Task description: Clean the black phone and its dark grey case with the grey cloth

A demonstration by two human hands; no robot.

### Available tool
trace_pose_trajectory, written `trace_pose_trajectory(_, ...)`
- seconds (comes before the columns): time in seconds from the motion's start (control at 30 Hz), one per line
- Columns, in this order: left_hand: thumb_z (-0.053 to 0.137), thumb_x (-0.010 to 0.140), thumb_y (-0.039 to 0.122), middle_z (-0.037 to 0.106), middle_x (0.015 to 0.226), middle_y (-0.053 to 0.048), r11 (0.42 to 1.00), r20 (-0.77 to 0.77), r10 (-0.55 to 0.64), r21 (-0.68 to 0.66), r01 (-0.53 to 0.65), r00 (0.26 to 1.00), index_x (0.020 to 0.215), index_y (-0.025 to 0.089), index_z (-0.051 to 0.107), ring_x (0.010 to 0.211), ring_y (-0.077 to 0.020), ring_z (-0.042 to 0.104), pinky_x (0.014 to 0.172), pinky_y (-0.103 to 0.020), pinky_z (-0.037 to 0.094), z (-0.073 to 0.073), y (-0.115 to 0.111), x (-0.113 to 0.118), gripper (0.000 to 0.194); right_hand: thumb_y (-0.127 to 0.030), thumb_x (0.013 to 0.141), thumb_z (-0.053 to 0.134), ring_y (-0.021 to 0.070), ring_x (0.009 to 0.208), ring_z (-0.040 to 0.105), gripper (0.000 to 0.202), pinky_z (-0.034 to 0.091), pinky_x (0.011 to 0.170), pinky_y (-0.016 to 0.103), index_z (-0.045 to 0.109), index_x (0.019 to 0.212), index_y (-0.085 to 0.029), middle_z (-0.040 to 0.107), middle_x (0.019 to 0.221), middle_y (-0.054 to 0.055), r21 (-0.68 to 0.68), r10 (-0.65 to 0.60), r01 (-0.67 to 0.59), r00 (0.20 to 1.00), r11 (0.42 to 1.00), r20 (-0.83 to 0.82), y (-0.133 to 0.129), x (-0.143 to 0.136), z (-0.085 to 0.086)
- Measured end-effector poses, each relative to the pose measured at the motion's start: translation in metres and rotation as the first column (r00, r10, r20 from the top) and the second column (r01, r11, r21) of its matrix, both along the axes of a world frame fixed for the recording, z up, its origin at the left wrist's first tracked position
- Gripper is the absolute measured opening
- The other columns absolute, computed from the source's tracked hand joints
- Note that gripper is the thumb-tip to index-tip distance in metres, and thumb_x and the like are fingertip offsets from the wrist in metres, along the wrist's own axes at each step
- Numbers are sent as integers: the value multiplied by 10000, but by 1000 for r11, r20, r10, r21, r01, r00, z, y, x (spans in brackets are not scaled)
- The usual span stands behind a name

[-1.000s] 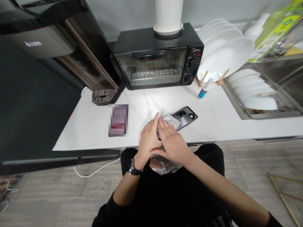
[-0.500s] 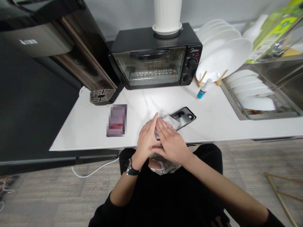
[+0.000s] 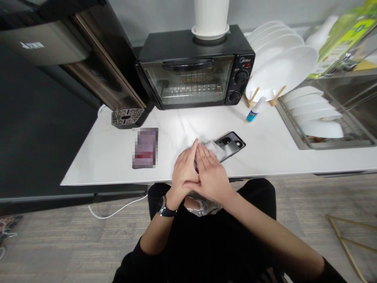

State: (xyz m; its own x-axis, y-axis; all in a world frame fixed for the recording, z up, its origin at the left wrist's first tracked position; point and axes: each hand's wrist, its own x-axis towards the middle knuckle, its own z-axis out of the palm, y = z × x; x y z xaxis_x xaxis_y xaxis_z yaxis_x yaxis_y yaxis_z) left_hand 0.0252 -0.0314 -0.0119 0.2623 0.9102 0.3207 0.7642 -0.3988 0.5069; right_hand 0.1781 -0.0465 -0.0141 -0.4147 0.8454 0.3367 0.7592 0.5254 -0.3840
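Observation:
A grey phone (image 3: pixel 235 144) lies slantwise on the white counter, its camera end pointing up and right; its lower end is hidden under my hands. My right hand (image 3: pixel 213 177) presses a crumpled whitish cloth (image 3: pixel 216 150) onto the phone's back, fingers close together and slightly bent. Beside it, my left hand (image 3: pixel 184 169), with a watch on the wrist, grips around the phone's covered lower end, thumb side up. The two hands touch each other. Farther back stands a small spray bottle (image 3: pixel 252 114) with a blue label.
A blurred-out purplish flat object (image 3: pixel 145 148) lies to the left. Behind are a drink dispenser (image 3: pixel 126 118), a black toaster oven (image 3: pixel 188 84) with a white pot (image 3: pixel 210 19) on top, and upright white plates (image 3: pixel 282 74). A rack with bowls (image 3: pixel 321 127) sits at right.
The cloth and the fingers of my right hand have shifted very slightly over the phone. The view has tilted a little; my left hand stays in place.

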Motion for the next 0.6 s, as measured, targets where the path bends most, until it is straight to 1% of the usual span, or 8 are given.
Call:
trace_pose_trajectory(0.1, 461, 1026, 166, 714, 1289, -116, 999, -6, 46, 22, -46, 999, 1694, 271, 234, 1160, -264, 692, 1041, -472, 572, -2, -1, 0, 713, -805, 943, 487, 334, 1609, 364, 1059, 355, 1328, 535, 393, 1608, 14, 379, 1681, 253, -15, 130, -130, 991, 991, -14, -23, -6, 5)
trace_pose_trajectory(0.2, 635, 975, 251, 716, 1312, -99, 1000, 17, 2, 14, -2, 1000, 1699, 275, 205, 1196, -280, 680, 1088, -490, 550, 0, -2, 2, 842, -774, 968, 477, 310, 1599, 389, 982, 385, 1307, 557, 349, 1653, -83, 383, 1696, 199, -16, 196, -196, 980, 980, 23, -21, 34, 3)
trace_pose_trajectory(0.3, 875, 815, 422, 705, 1357, -104, 1000, 38, -15, -23, 16, 999, 1700, 271, 186, 1245, -317, 661, 1115, -517, 534, 3, -2, 4, 1131, -748, 995, 441, 344, 1610, 354, 960, 383, 1291, 607, 292, 1676, -88, 340, 1713, 212, 26, 16, -18, 998, 1000, 66, 4, 72, -3)
trace_pose_trajectory(0.37, 908, 780, 451, 705, 1359, -103, 1000, 47, -4, -31, 5, 999, 1696, 275, 193, 1255, -322, 658, 1116, -520, 534, 4, -2, 4, 1176, -750, 1000, 418, 375, 1610, 343, 969, 362, 1291, 636, 309, 1663, -52, 323, 1712, 243, 46, -134, 131, 988, 990, 71, 17, 74, -6)
trace_pose_trajectory(0.4, 900, 790, 435, 703, 1363, -105, 999, 46, -11, -31, 13, 999, 1698, 273, 188, 1259, -322, 657, 1122, -520, 532, 4, -2, 4, 1165, -761, 994, 415, 385, 1610, 340, 989, 349, 1297, 639, 325, 1651, -28, 318, 1709, 258, 47, -154, 151, 985, 987, 71, 19, 67, -6)
trace_pose_trajectory(0.47, 832, 852, 369, 697, 1363, -120, 999, 33, -25, -22, 25, 999, 1702, 257, 178, 1246, -317, 664, 1115, -513, 539, 2, -2, 2, 1078, -784, 975, 431, 381, 1618, 323, 1033, 332, 1317, 610, 348, 1629, 12, 313, 1706, 274, 29, -60, 58, 996, 998, 65, 14, 42, -5)
trace_pose_trajectory(0.53, 689, 946, 277, 694, 1345, -134, 1000, 12, -9, -17, 9, 1000, 1705, 249, 180, 1216, -299, 679, 1091, -497, 554, 0, -1, 0, 915, -800, 956, 462, 349, 1632, 304, 1061, 325, 1338, 552, 361, 1618, 23, 313, 1710, 265, 3, 110, -110, 992, 994, 54, 4, 20, -2)
trace_pose_trajectory(0.6, 636, 974, 251, 692, 1330, -134, 1000, 7, 12, -18, -12, 1000, 1706, 258, 183, 1206, -290, 680, 1075, -487, 564, -1, -1, -2, 861, -811, 945, 471, 315, 1630, 320, 1061, 336, 1342, 510, 371, 1621, 0, 325, 1714, 236, -8, 226, -226, 973, 974, 54, -2, 16, 0)
